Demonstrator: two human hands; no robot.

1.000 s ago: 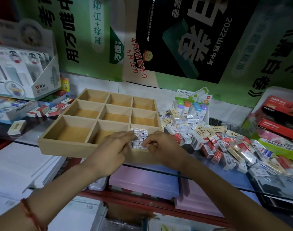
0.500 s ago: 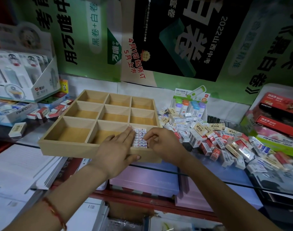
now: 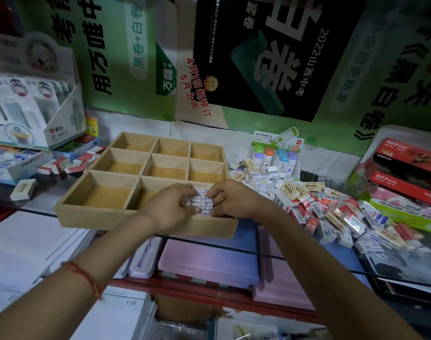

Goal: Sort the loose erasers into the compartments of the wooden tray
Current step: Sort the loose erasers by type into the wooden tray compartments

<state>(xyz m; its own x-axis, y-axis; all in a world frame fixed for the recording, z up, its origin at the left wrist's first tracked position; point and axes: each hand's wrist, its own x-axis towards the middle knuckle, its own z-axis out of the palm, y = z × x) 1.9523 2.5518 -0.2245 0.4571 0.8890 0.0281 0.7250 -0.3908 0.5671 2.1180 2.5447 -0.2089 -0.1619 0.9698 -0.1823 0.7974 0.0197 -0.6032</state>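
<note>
The wooden tray point(image 3: 99, 218) sits on the glass surface point(image 3: 270, 239), with the loose eraser pile point(image 3: 320, 204) at its right. In its near right compartment the left hand point(image 3: 170, 207) and right hand point(image 3: 236, 200) pinch a row of white erasers point(image 3: 204, 203) from both ends. Each eraser's long axis runs left to right. It seems best to squeeze evenly and lower them together, keeping the ends flush.

Green posters point(image 3: 116, 57) on wall, white display box point(image 3: 37, 119) left, red boxes point(image 3: 405, 165) right, pink cases point(image 3: 209, 261) under glass
</note>
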